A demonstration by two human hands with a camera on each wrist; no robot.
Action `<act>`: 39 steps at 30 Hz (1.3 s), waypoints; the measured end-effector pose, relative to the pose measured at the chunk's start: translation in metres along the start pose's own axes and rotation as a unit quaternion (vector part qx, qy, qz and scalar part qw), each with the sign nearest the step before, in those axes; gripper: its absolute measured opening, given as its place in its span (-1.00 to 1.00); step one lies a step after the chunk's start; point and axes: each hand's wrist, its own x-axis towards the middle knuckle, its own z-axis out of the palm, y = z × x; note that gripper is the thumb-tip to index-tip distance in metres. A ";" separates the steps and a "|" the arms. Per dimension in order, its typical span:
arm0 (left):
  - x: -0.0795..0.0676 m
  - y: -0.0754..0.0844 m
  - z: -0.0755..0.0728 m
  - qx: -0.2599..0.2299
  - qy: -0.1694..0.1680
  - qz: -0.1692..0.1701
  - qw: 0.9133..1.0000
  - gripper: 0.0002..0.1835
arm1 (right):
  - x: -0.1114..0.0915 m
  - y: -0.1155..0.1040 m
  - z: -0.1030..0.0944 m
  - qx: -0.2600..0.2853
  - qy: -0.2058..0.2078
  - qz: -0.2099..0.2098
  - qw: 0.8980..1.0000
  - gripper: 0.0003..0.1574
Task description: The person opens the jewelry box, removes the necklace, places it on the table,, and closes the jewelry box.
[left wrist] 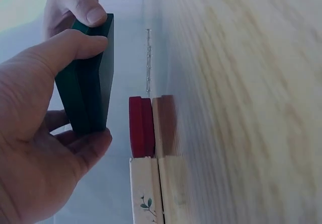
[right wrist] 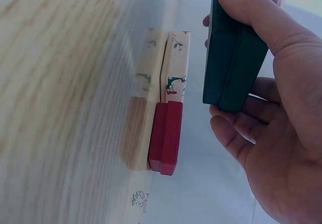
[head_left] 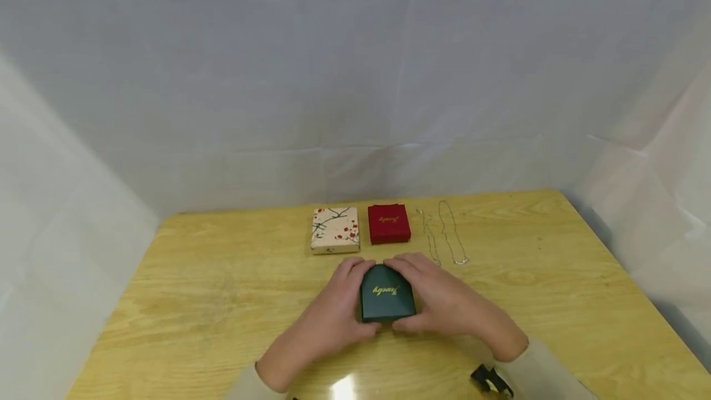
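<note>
Head: L hand (head_left: pixel 347 301) & R hand (head_left: pixel 444 298) both hold green box (head_left: pixel 387 295), thumbs at near edge, fingers at far; prob. for even, level support. Red box (head_left: pixel 389 224), floral box (head_left: pixel 336 230) & thin chains (head_left: pixel 455 233) lie beyond on bench (head_left: pixel 222 295), likely to leave hands room.

L wrist: box held clear of bench, L fingers & thumb gripping opp. edges.

R wrist: R grip mirrors it. Lid looks closed; dim, can't be sure.

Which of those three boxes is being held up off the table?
The dark green box, gripped between the left hand and the right hand; the red box and the floral box both rest on the table.
</note>
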 end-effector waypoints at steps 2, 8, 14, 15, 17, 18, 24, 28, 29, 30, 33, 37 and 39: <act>0.000 -0.001 -0.002 -0.016 -0.003 -0.004 1.000 0.15 | 0.000 0.000 -0.001 -0.001 0.002 0.000 1.000 0.30; -0.002 -0.004 -0.008 -0.049 -0.008 -0.011 0.999 0.13 | 0.002 0.001 -0.003 -0.002 0.010 -0.008 1.000 0.31; -0.001 -0.005 -0.008 -0.044 -0.009 -0.007 0.999 0.13 | 0.003 0.001 -0.005 -0.001 0.005 -0.003 1.000 0.31; -0.001 -0.005 -0.008 -0.041 -0.008 -0.008 0.999 0.13 | 0.002 0.000 -0.005 -0.001 0.003 -0.001 1.000 0.31; -0.001 -0.005 -0.008 -0.038 -0.008 -0.008 0.999 0.14 | 0.002 0.000 -0.006 -0.001 0.002 -0.001 1.000 0.31; 0.000 -0.005 -0.007 -0.037 -0.009 -0.008 0.999 0.14 | 0.002 0.000 -0.007 -0.002 0.001 -0.001 1.000 0.31; -0.001 -0.006 -0.006 -0.038 -0.006 -0.001 0.999 0.14 | 0.000 0.002 -0.006 -0.010 0.004 -0.010 1.000 0.34; -0.001 -0.007 -0.006 -0.041 -0.005 0.003 0.999 0.13 | 0.001 0.002 -0.005 -0.013 0.013 -0.027 0.999 0.34; -0.001 -0.007 -0.006 -0.042 -0.006 0.005 0.999 0.13 | 0.001 0.002 -0.005 -0.014 0.014 -0.030 0.999 0.33; -0.001 -0.007 -0.006 -0.044 -0.007 0.007 0.999 0.13 | 0.000 0.002 -0.005 -0.015 0.015 -0.031 0.999 0.32; -0.001 -0.007 -0.005 -0.046 -0.009 0.009 0.999 0.12 | -0.001 0.003 -0.005 -0.021 0.014 -0.031 0.999 0.29; 0.000 -0.007 -0.003 -0.046 -0.012 0.010 0.999 0.12 | -0.002 0.003 -0.006 -0.019 0.010 -0.027 0.999 0.27; 0.000 -0.007 -0.002 -0.052 -0.013 0.010 0.999 0.12 | -0.002 0.003 -0.006 -0.014 0.007 -0.024 1.000 0.27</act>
